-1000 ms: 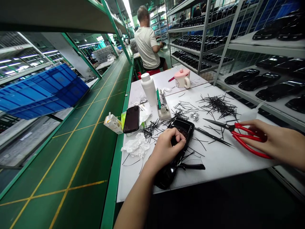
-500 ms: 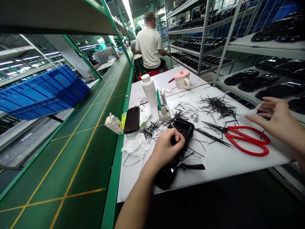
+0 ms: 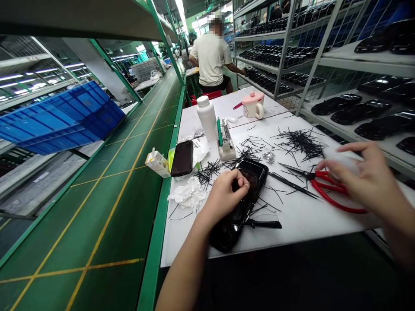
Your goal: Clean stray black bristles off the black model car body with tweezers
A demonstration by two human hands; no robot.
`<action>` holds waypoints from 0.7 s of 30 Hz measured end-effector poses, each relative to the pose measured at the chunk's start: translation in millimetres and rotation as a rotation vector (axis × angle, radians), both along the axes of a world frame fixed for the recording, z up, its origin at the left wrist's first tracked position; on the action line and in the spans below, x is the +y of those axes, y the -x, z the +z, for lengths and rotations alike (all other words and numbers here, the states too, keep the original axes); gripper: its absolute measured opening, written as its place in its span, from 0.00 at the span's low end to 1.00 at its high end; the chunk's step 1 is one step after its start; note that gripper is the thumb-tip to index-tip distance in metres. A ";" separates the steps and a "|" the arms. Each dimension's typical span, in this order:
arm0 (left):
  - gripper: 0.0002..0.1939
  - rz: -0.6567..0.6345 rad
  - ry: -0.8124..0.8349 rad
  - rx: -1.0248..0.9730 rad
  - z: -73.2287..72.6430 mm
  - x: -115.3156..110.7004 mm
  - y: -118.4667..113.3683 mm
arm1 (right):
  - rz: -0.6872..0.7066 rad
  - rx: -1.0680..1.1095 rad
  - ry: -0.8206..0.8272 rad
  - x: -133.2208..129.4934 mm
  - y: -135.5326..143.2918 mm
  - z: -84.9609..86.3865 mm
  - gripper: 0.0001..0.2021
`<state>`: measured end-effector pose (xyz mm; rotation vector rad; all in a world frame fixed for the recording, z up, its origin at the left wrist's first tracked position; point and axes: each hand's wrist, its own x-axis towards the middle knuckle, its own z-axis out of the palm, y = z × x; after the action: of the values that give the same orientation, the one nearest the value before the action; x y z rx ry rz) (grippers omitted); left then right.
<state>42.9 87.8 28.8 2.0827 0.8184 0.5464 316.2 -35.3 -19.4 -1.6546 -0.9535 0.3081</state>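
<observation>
Right hand (image 3: pixel 372 179) is now bringing up a frosted white plastic bottle (image 3: pixel 343 163), gripping it beside red-handled metal scissors (image 3: pixel 311 176); left hand's (image 3: pixel 223 195) fingertips are pinching shut over the glossy black model car (image 3: pixel 227 235) on the white tabletop (image 3: pixel 311 222).

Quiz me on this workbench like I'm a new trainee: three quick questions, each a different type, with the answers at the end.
1. True or false: the scissors lie nearer the right hand than the left hand.

2. What colour is the lid on the mug?
A) Green
B) Pink
C) Black

3. Fill in the missing word: the fingers of the left hand are over a shiny black ____.

Key: 1. True; 2. B; 3. car
</observation>
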 end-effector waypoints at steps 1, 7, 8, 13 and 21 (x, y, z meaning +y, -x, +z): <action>0.13 0.000 0.000 0.002 0.1 -0.1 -0.1 | 0.050 0.003 0.009 -1.7 20.2 5.3 0.21; 0.13 -0.030 -0.012 0.016 0.0 0.8 0.6 | 0.276 0.068 -0.049 -2.1 106.7 16.8 0.09; 0.13 -0.032 -0.016 0.018 0.0 1.0 0.7 | 0.329 0.101 -0.035 0.4 112.4 14.9 0.09; 0.12 -0.038 -0.045 0.029 0.4 1.0 0.7 | 0.525 0.105 0.065 15.2 121.5 1.0 0.16; 0.12 -0.052 -0.071 0.053 0.8 -0.4 0.4 | 0.505 0.080 0.103 18.8 124.9 -3.6 0.16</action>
<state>42.4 87.4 29.6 2.1852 0.7830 0.5002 191.3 -16.5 -23.0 -1.4606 -1.3050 0.7680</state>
